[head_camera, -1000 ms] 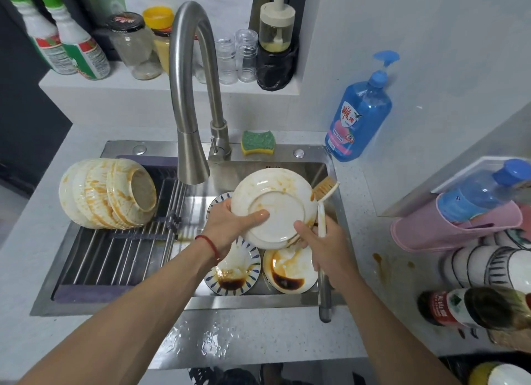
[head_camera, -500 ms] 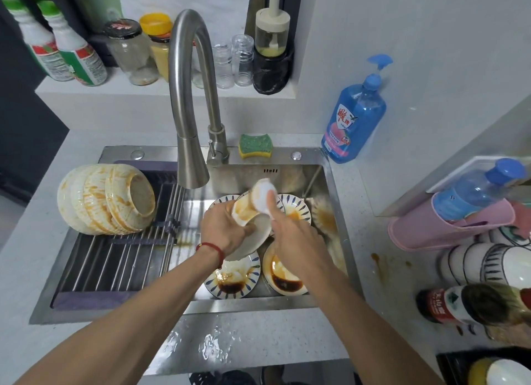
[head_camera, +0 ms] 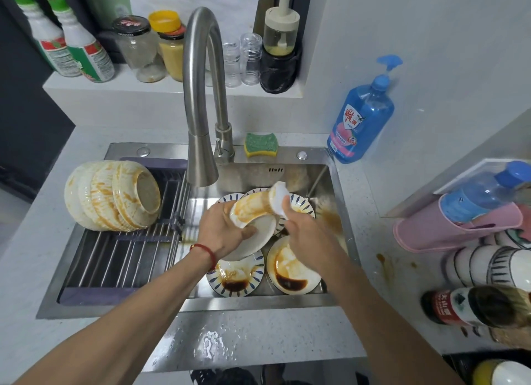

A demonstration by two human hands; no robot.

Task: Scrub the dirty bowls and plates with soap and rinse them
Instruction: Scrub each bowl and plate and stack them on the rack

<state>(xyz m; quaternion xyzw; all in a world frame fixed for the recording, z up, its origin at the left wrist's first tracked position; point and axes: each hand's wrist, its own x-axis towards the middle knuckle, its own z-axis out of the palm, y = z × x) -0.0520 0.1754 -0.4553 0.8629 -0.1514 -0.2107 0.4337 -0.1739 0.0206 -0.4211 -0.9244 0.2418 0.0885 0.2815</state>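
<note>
From the head view, the person stands square to the sink (head_camera: 342,201), both forearms reaching in over the basin. The left hand (head_camera: 227,231) grips a white plate (head_camera: 253,238) by its lower edge, thumb curled over the rim, so that it hangs tilted above the basin and drips fall inside rather than on the tabletop (head_camera: 258,338). The right hand (head_camera: 301,226) has its fingers closed round something white at the plate's upper edge; it is blurred, and I cannot tell whether it is a cloth, a second dish or the plate's own rim. Orange sauce smears the surface between the two hands, so this one looks unfinished, scrubbing rather than rinsing. The faucet (head_camera: 201,97) hangs just left of the plate, and no water appears to run.

Beneath the hands, sauce-stained dishes (head_camera: 238,278) lie flat on the sink floor, dark pools in them, waiting their turn within easy reach. A stack of dirty bowls (head_camera: 115,195) lies tipped on its side on the drying rack (head_camera: 120,258) at the left, well apart from the hands. The soap bottle (head_camera: 362,117) stands at the sink's back right corner, and a green sponge (head_camera: 261,144) rests on the rear ledge beside the faucet base, both near at hand. Most of the washing, I judge, is yet to be done.
</note>
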